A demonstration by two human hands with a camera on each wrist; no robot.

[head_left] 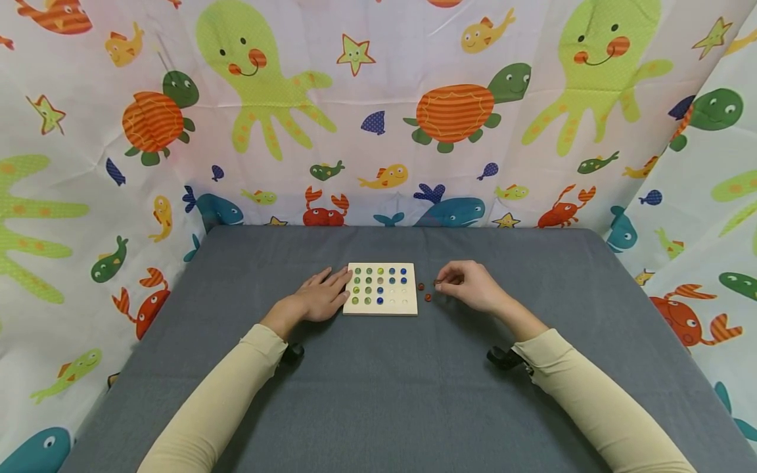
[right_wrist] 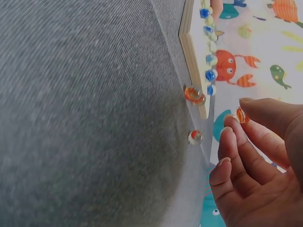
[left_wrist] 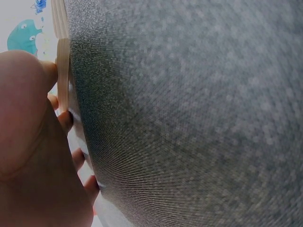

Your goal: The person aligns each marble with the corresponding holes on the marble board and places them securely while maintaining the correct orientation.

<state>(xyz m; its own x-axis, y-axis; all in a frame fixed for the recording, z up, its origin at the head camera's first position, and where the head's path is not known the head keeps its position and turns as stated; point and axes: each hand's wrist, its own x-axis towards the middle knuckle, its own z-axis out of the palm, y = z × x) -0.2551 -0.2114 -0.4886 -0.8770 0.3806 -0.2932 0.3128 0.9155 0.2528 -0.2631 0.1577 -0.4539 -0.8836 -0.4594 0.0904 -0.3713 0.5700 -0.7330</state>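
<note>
A pale wooden board (head_left: 350,309) with rows of round hollows lies flat on the table. Green and yellowish marbles fill its left columns, and blue marbles (right_wrist: 210,75) sit farther right; several hollows at the near right corner are bare. My left hand (head_left: 322,296) rests at the board's left side, its fingers extended and touching the edge. Right of the board, my right hand (head_left: 471,286) pinches a clear marble with an orange swirl (right_wrist: 242,115) between thumb and index finger. Loose orange marbles (head_left: 428,297) lie between the board and that hand.
Grey cloth (head_left: 378,387) covers the table. Behind and at both sides hangs a white curtain (head_left: 355,118) printed with sea animals. Black wrist straps (head_left: 504,358) show beneath both sleeves.
</note>
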